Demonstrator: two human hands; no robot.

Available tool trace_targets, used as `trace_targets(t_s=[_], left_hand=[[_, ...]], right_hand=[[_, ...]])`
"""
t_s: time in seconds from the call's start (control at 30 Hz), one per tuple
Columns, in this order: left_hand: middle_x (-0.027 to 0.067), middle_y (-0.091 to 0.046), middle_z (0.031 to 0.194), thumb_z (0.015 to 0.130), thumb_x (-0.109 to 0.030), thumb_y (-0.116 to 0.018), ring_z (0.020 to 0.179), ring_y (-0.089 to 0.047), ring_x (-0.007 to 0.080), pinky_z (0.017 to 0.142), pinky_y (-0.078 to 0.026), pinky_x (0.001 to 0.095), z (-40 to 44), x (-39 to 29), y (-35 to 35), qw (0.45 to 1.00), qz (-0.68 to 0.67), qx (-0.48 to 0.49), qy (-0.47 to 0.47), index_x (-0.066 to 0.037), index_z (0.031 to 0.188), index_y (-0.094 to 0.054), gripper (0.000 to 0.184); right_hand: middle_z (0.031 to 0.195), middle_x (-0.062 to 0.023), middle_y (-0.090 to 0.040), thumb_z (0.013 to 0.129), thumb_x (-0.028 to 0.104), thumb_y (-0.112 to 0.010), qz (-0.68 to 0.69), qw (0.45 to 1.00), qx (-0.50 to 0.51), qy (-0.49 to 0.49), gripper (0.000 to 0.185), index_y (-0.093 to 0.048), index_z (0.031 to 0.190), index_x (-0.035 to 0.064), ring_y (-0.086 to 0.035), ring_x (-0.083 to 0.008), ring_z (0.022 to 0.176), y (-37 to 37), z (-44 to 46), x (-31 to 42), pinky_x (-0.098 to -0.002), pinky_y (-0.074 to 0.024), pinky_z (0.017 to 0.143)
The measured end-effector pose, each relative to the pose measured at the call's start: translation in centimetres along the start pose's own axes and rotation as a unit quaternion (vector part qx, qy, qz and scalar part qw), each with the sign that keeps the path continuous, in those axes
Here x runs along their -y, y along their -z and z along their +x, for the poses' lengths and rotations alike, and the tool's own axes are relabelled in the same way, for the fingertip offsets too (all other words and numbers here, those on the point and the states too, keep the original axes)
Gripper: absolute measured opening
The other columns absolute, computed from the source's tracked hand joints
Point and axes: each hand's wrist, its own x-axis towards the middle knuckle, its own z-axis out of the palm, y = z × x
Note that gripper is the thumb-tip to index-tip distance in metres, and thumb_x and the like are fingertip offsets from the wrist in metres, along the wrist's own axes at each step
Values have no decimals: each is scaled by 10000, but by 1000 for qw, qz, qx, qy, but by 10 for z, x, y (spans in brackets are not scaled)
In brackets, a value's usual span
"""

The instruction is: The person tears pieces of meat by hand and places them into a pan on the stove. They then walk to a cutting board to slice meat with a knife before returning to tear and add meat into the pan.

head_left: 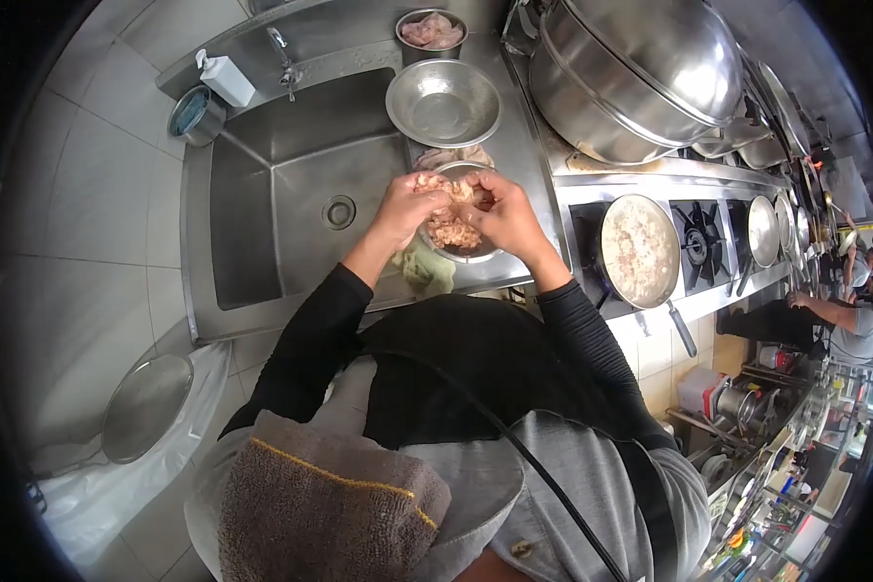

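Over a steel bowl (479, 258) on the counter, my left hand (398, 211) and my right hand (516, 221) are close together, fingers pinched. Both grip a lump of pinkish-brown meat (462, 192) between them. Small pieces of similar meat (453, 233) lie in the bowl below. Behind the bowl, pale meat (454, 157) shows partly, hidden by my hands and a wide steel basin (444, 105). A light green cloth (425, 270) lies at the counter's front edge, below my left wrist.
The sink (296, 194) is left, with a tap (283, 60) and soap bottle (225, 80). A container of pale meat (431, 32) stands behind the basin. To the right are a large steel pot (630, 78) and a filled frying pan (640, 250) on the stove. Another person (849, 325) is far right.
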Motion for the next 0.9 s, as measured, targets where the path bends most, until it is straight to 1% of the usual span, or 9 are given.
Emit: trace_targets(t_s=[0.2, 0.23, 0.3, 0.43, 0.53, 0.63, 0.7, 0.8, 0.9], left_hand=[[84, -656, 985, 858, 12, -637, 861, -650, 148, 757, -544, 287, -14, -21, -4, 984, -178, -14, -3, -21, 1054, -578, 207], [83, -654, 999, 857, 16, -637, 872, -651, 150, 766, -545, 287, -15, -27, -6, 983, -181, -1, 3, -28, 1058, -578, 214], [83, -650, 1028, 856, 25, -638, 896, -654, 154, 785, -546, 286, -19, -35, -12, 981, -191, 24, 17, -42, 1065, -578, 228], [47, -654, 984, 817, 23, -689, 887, -640, 114, 773, -527, 254, -13, -20, -31, 996, 43, -22, -79, -21, 1084, -588, 289], [42, -652, 933, 805, 24, -702, 861, -619, 91, 742, -518, 247, -10, -19, -28, 967, 222, -59, -114, -1, 1043, -610, 256], [54, -634, 874, 818, 15, -679, 844, -619, 128, 716, -507, 273, -10, -20, -16, 998, 9, -49, -42, 1, 986, -616, 180], [67, -626, 888, 845, -12, -655, 840, -637, 189, 706, -510, 283, -10, -19, 0, 997, -74, -29, -25, -26, 994, -600, 159], [55, -644, 926, 852, -52, -675, 826, -656, 200, 680, -534, 308, -20, -30, 0, 980, -194, -50, -2, -53, 1007, -602, 171], [80, -650, 936, 936, -374, -614, 915, -655, 288, 681, -530, 316, -24, -26, 6, 961, -271, -52, 35, -66, 951, -606, 309]], right_hand=[[945, -48, -661, 856, -18, -600, 306, 944, -37, -113, 219, -605, 1074, -26, -634, -102, 803, 14, 3, -10, -222, -514, 675], [1007, -74, -658, 889, -31, -536, 410, 904, -25, -118, 215, -588, 1097, -29, -661, -138, 882, 17, -1, 18, -265, -573, 752], [1040, -90, -652, 905, -22, -538, 450, 881, 15, -145, 204, -584, 1104, -29, -663, -155, 919, 21, 0, 19, -293, -587, 793], [1029, -95, -651, 929, 24, -561, 439, 877, 14, -193, 157, -588, 1078, -17, -666, -171, 924, 11, 3, 10, -298, -591, 794], [995, -86, -647, 936, 63, -571, 336, 925, -4, -176, 116, -591, 1027, -6, -670, -175, 912, 5, 1, 4, -300, -592, 793], [968, -95, -638, 939, 44, -542, 421, 891, -9, -170, 113, -563, 1038, -5, -679, -207, 900, 15, -3, 1, -309, -593, 795], [982, -124, -639, 934, 16, -525, 503, 847, -19, -170, 120, -540, 1051, -1, -683, -241, 906, 21, -7, 12, -321, -595, 801], [993, -147, -642, 923, 21, -552, 556, 816, -22, -158, 82, -545, 1004, 8, -684, -258, 906, 22, -10, 6, -328, -595, 812], [1052, -184, -656, 881, -6, -587, 561, 815, 51, -135, 105, -557, 979, 16, -679, -218, 862, 20, -18, -13, -301, -583, 747]])
